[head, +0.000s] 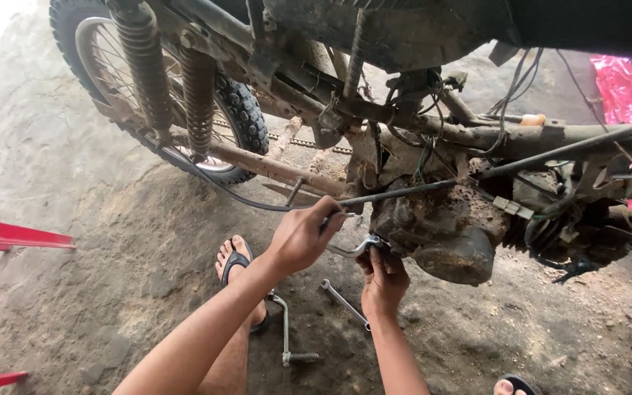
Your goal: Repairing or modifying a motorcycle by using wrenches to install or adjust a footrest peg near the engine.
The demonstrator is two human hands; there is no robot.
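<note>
A rusty, stripped motorcycle stands over the dirt floor, its mud-caked engine (448,234) at the centre. My left hand (303,235) is closed around the handle end of a curved silver wrench (352,250) that reaches to the engine's left side. My right hand (383,281) comes up from below. Its fingertips pinch the wrench's head right against the engine case. What the wrench sits on is hidden by my fingers.
A second wrench (343,300) and a kick-start lever (287,338) lie on the ground by my sandalled foot (237,265). The rear wheel (239,110) and two shock absorbers (197,95) are at upper left. Red bars (9,235) stand left; pink plastic (616,88) lies at upper right.
</note>
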